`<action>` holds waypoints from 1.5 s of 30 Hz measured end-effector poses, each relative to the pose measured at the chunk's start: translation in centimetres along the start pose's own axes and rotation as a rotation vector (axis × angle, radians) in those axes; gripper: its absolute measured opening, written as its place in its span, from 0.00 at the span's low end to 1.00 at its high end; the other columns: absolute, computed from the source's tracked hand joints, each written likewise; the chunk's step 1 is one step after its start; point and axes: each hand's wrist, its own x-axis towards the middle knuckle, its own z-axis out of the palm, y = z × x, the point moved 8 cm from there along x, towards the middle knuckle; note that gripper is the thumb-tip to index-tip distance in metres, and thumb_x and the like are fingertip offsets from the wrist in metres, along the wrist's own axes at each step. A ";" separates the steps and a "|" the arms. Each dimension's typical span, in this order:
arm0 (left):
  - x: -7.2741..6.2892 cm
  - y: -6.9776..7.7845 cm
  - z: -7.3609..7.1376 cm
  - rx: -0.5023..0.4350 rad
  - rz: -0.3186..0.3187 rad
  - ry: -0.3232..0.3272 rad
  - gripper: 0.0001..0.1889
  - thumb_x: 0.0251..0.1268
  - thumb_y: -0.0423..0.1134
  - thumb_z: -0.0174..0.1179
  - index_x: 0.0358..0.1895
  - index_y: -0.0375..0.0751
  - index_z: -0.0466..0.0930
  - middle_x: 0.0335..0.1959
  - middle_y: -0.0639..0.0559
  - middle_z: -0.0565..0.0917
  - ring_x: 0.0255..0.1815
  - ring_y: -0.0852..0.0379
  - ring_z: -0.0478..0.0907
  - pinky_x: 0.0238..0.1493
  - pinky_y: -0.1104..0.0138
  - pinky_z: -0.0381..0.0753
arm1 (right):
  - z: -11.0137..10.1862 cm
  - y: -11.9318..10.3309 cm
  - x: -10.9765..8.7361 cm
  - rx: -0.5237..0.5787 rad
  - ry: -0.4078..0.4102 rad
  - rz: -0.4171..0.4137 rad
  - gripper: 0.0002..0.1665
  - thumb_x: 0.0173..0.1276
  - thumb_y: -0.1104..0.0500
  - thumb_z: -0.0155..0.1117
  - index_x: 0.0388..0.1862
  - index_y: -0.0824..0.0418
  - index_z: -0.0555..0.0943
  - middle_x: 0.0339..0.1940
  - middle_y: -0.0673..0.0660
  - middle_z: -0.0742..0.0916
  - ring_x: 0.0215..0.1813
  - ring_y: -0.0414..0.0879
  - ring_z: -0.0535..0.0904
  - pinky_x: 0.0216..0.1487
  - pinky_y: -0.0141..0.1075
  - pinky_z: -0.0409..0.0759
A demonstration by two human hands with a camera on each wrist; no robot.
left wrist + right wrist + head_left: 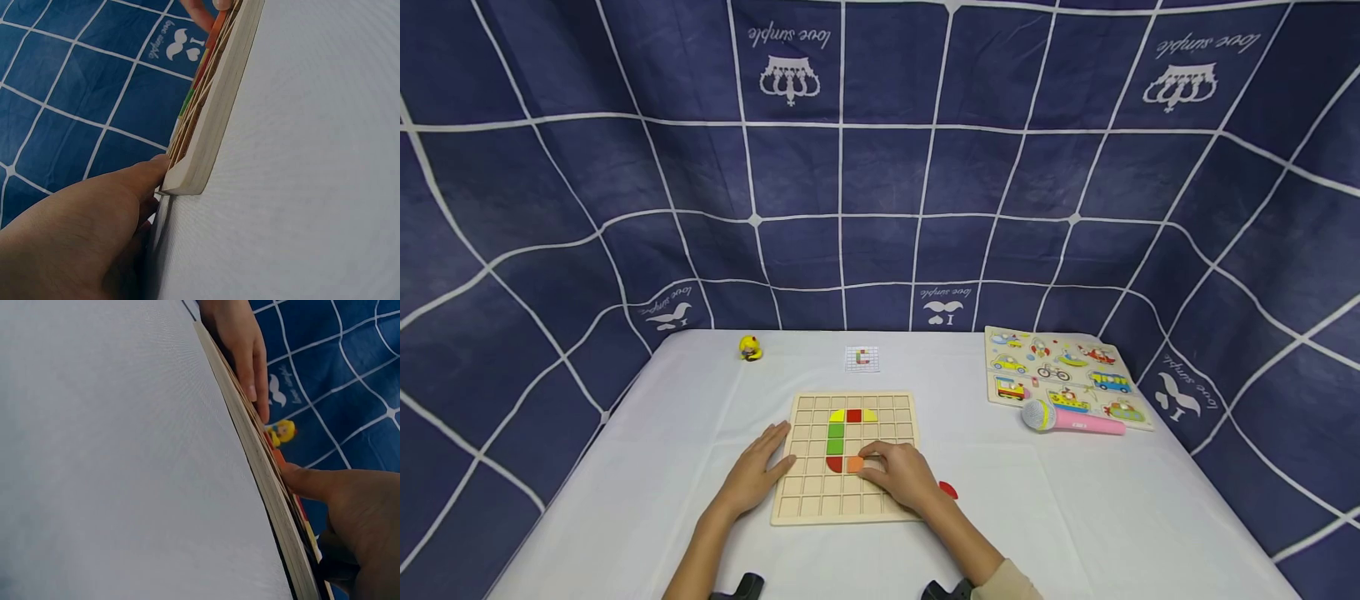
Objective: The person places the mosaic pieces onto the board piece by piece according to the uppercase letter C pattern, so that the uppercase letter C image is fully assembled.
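A wooden grid board [805,504] lies on the white cloth. My right hand [904,475] pinches an orange square tile [854,465] low in the pattern, beside a dark red quarter-round tile [835,465]. Above these are green square tiles [836,438], a red square tile [854,416] and two yellow rounded tiles [870,416]. With fingers extended, my left hand [751,473] rests against the board's left edge; its thumb touches the rim in the left wrist view. Another red rounded tile [949,490] lies on the cloth near my right wrist.
Beyond the board lies a small pattern card [862,359], with a yellow-haired figurine [750,348] to its left. At the right, a pink toy microphone [1082,422] lies by a vehicle puzzle board [1052,371]. Blue checked cloth [880,167] hangs around the table.
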 end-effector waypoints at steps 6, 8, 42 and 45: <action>0.0 0.1 -0.2 -0.001 0.006 -0.001 0.32 0.66 0.44 0.56 0.69 0.35 0.58 0.69 0.41 0.60 0.71 0.40 0.49 0.67 0.46 0.50 | 0.3 -0.2 0.4 0.004 -0.005 -0.002 0.15 0.55 0.46 0.69 0.40 0.49 0.84 0.08 0.40 0.66 0.14 0.32 0.57 0.17 0.26 0.57; 0.0 0.1 -0.3 0.002 0.006 0.004 0.32 0.66 0.44 0.56 0.69 0.35 0.58 0.69 0.41 0.60 0.71 0.40 0.49 0.67 0.46 0.50 | 0.3 -0.2 0.5 0.003 -0.004 -0.006 0.15 0.55 0.46 0.69 0.40 0.49 0.84 0.08 0.40 0.67 0.14 0.32 0.57 0.16 0.26 0.57; 0.1 0.0 0.0 -0.006 0.008 -0.002 0.32 0.66 0.45 0.56 0.69 0.36 0.58 0.69 0.42 0.59 0.71 0.42 0.49 0.67 0.46 0.50 | -7.5 8.0 -7.7 0.155 -0.136 0.075 0.17 0.52 0.48 0.72 0.42 0.45 0.83 0.10 0.40 0.64 0.15 0.29 0.55 0.16 0.23 0.56; 0.1 0.0 0.0 -0.008 0.009 -0.004 0.32 0.66 0.45 0.56 0.69 0.36 0.59 0.69 0.42 0.59 0.71 0.42 0.49 0.67 0.47 0.50 | -7.2 8.1 -7.5 0.155 -0.119 0.079 0.16 0.53 0.48 0.72 0.43 0.46 0.83 0.10 0.40 0.64 0.14 0.29 0.55 0.16 0.23 0.56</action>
